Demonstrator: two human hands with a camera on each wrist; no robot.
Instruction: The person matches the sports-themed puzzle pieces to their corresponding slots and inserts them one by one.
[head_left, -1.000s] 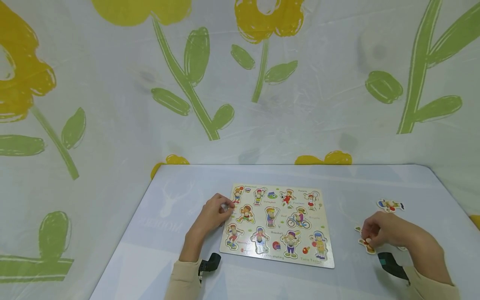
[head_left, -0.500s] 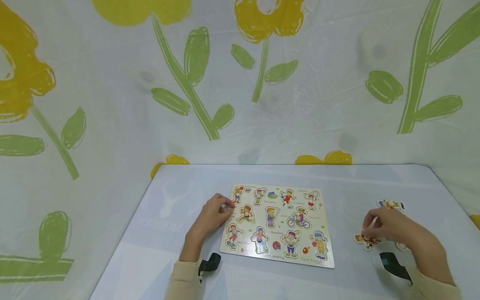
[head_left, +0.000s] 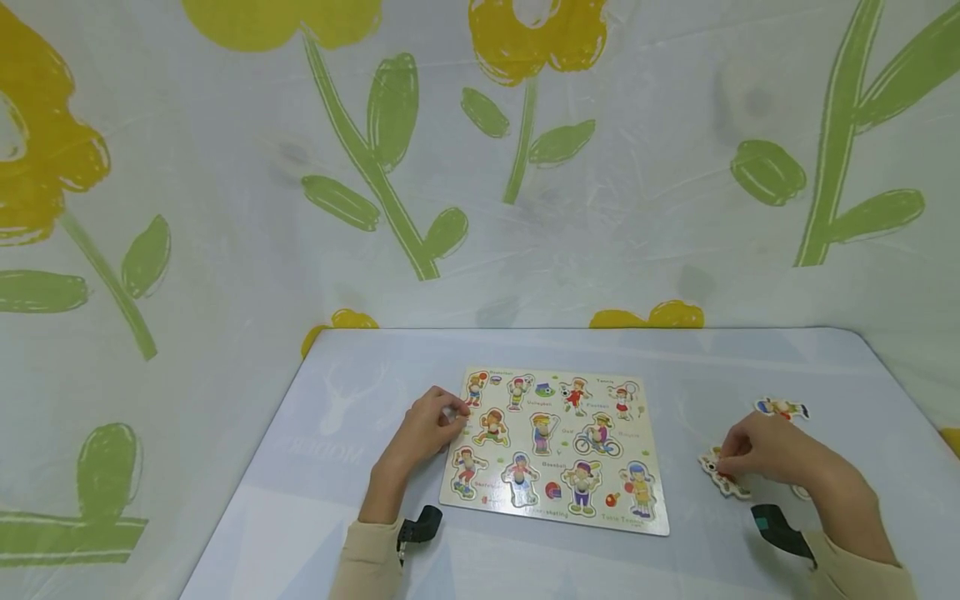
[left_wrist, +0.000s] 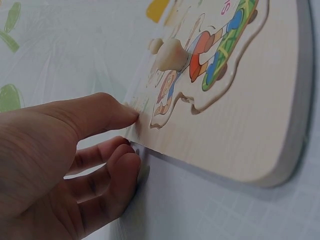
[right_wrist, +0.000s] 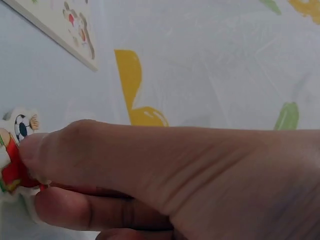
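Note:
My left hand [head_left: 426, 427] grips the left edge of a wooden puzzle board [head_left: 528, 446] printed with children playing sports. In the left wrist view, the thumb lies on the board's top face [left_wrist: 220, 150] and the fingers curl at its edge. A round knob [left_wrist: 172, 55] stands up near the skateboarder picture. Right of the board, my right hand [head_left: 772, 450] pinches a football-player puzzle piece [head_left: 722, 475] between thumb and fingers. A red outfit and a black-and-white ball show on that piece [right_wrist: 15, 160] in the right wrist view; the fingers hide part of it.
A blue-and-yellow figure piece [head_left: 782, 408] lies on the table [head_left: 360, 392] beyond my right hand. Another piece [head_left: 801, 492] is mostly hidden beneath that hand. A white curtain [head_left: 645, 200] with flower prints hangs behind the table.
The football-player piece has turned and shifted slightly left with my right hand. My left hand and the board have stayed in place.

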